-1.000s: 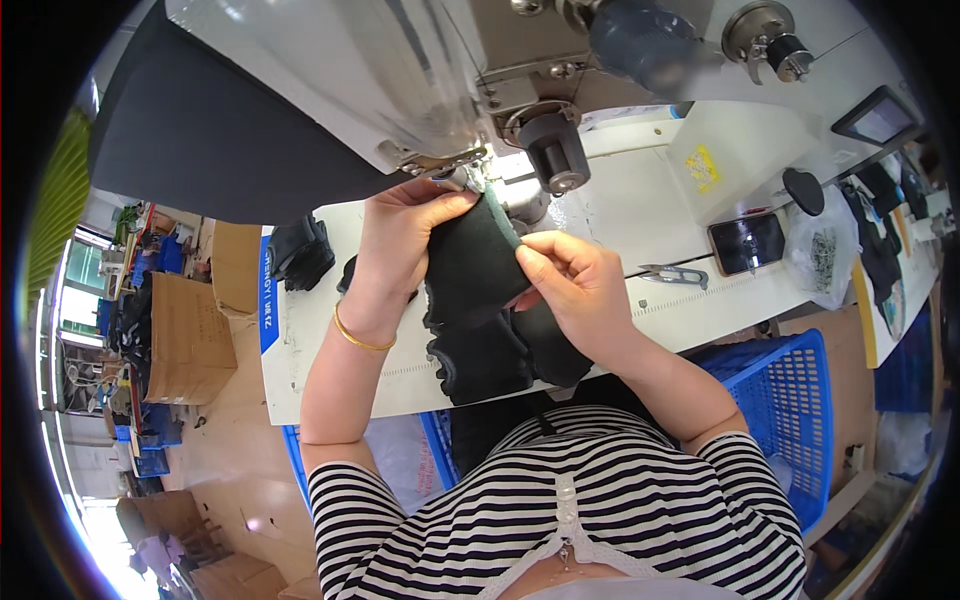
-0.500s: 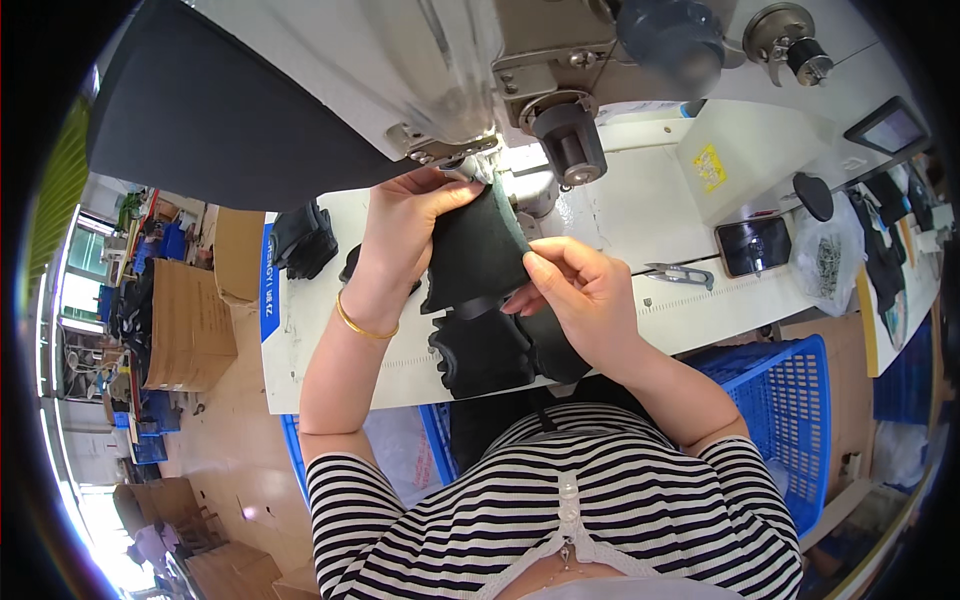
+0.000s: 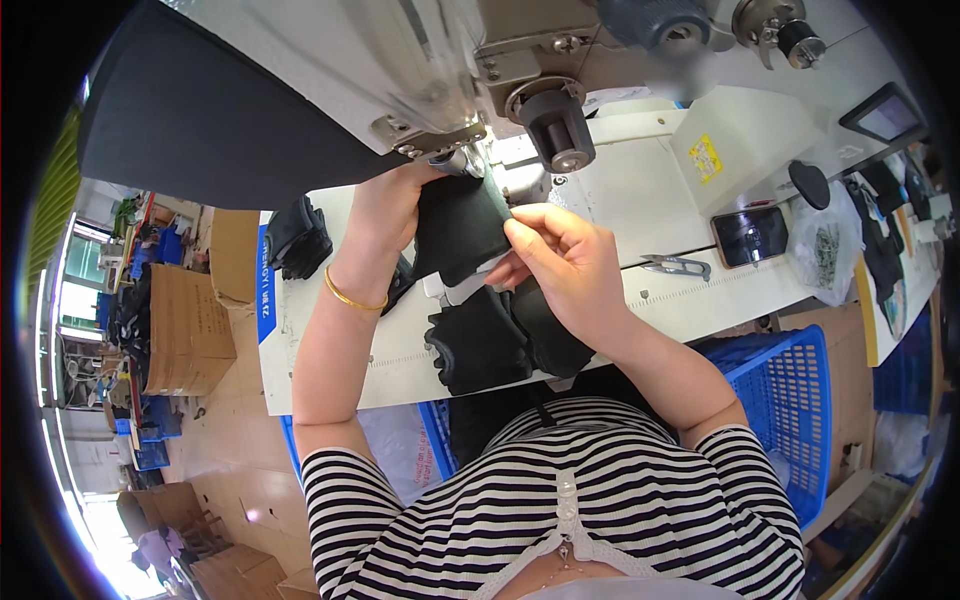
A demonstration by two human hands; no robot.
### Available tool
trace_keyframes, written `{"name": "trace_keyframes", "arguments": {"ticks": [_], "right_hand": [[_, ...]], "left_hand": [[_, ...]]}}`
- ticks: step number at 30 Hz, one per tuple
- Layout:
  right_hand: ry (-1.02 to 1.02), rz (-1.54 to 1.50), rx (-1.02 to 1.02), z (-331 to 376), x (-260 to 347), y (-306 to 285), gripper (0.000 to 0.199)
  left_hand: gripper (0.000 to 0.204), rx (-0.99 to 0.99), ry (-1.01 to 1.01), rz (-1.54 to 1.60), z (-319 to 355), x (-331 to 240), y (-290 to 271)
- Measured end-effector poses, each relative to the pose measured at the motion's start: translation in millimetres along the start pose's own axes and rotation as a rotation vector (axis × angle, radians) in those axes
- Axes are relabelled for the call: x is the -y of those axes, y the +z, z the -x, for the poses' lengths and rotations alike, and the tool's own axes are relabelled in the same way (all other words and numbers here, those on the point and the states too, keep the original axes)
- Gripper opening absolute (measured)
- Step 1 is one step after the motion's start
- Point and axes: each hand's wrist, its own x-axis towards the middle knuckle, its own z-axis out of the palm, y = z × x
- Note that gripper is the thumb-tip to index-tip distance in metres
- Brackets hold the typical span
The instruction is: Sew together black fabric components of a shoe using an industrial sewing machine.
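A black fabric piece (image 3: 460, 232) with a greenish right edge lies under the presser foot (image 3: 476, 160) of the sewing machine (image 3: 425, 95). My right hand (image 3: 565, 255) pinches its right edge between thumb and forefinger, the other fingers curled beneath. At the piece's far left corner, close to the foot, my left hand (image 3: 388, 205) grips the fabric; its fingertips are partly hidden by the machine head. Just nearer to me lie a stack of black fabric pieces (image 3: 478, 342) and a second black bundle (image 3: 550, 325) against it.
More black pieces (image 3: 297, 238) lie at the table's left end. On the right are thread snips (image 3: 677, 266), a phone (image 3: 750, 238) and a clear plastic bag (image 3: 826, 255). A blue basket (image 3: 790, 410) stands below the table's right front edge. The machine head overhangs my left fingers.
The fabric piece has moved farther in under the foot, so less of it shows on my side. My right hand has followed it away from me and slightly left, keeping its pinch.
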Motion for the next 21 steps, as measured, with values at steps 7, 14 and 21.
{"name": "trace_keyframes", "arguments": {"ticks": [7,14,21], "right_hand": [[-0.024,0.0,-0.003,-8,0,5,0.024],[-0.024,-0.053,-0.054,-11,-1,11,0.022],[-0.092,0.007,-0.055,-8,-6,7,0.022]], "left_hand": [[0.023,-0.067,0.142,0.023,-15,15,-11],[0.045,-0.237,0.746,-0.728,27,24,-6],[0.037,0.072,0.759,-0.729,51,33,-4]]}}
